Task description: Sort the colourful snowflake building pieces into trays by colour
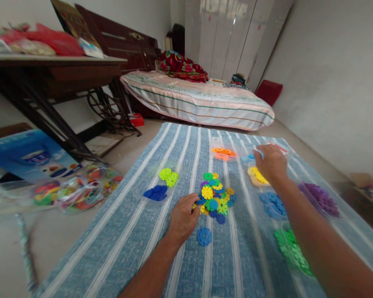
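Note:
A loose pile of colourful plastic snowflake discs (207,192) lies mid-table. My left hand (184,217) rests at the pile's left edge, its fingers closed around a blue snowflake disc (200,202). One separate blue disc (204,236) lies on the cloth just in front of the pile. My right hand (272,161) is stretched out to the far right, over the area beside a tub with light-blue pieces (251,157). Its thumb and forefinger are bent together; what they hold, if anything, is too small to make out. Yellow discs (258,175) sit in a tub below that hand.
Clear tubs hold orange (224,154), lime (168,177), dark blue (156,193), blue (272,204), purple (321,199) and green discs (294,250). A striped cloth (118,240) covers the table. Bags of colourful pieces (81,192) are on the floor at left. Behind stands a bed (199,99).

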`<action>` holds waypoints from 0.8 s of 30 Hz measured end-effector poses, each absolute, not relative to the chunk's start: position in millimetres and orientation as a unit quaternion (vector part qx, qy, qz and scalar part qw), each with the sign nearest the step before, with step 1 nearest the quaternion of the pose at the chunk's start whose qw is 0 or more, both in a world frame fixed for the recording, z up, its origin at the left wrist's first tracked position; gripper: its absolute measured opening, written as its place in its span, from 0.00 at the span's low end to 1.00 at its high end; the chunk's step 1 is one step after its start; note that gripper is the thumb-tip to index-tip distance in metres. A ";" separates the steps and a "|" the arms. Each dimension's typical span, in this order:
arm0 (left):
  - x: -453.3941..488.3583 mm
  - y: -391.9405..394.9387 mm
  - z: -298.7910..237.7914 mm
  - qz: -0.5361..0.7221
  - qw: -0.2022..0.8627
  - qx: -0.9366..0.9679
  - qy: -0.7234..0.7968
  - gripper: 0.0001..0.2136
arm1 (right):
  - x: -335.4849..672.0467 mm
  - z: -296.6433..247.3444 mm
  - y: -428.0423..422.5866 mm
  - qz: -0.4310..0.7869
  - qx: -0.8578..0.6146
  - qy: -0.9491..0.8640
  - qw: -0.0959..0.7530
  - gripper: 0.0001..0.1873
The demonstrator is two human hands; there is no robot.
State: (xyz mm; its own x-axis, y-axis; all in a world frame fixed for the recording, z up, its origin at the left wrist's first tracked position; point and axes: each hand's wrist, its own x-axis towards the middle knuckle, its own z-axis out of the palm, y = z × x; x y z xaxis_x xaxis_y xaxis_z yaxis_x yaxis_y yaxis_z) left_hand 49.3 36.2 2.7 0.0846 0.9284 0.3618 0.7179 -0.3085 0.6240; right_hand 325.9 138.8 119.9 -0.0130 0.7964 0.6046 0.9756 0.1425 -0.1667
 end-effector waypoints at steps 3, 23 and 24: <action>49.5 36.0 3.4 0.359 0.147 0.723 0.571 0.10 | 295.3 93.0 105.1 -0.106 -0.584 -0.761 0.263 0.10; 48.4 35.9 2.4 0.357 0.127 0.732 0.565 0.10 | 224.1 13.3 26.5 -0.044 -0.492 -0.826 0.272 0.13; 48.4 35.9 2.3 0.357 0.126 0.733 0.565 0.10 | 224.4 12.7 26.4 -0.042 -0.490 -0.824 0.281 0.13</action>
State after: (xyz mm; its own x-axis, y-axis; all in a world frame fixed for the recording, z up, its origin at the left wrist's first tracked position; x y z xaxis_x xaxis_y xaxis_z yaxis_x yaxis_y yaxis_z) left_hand 48.4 35.9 2.3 0.1050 0.9184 0.3815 0.7385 -0.3290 0.5885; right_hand 224.4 26.4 12.7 -0.3619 0.7842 0.5041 0.8315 0.5160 -0.2059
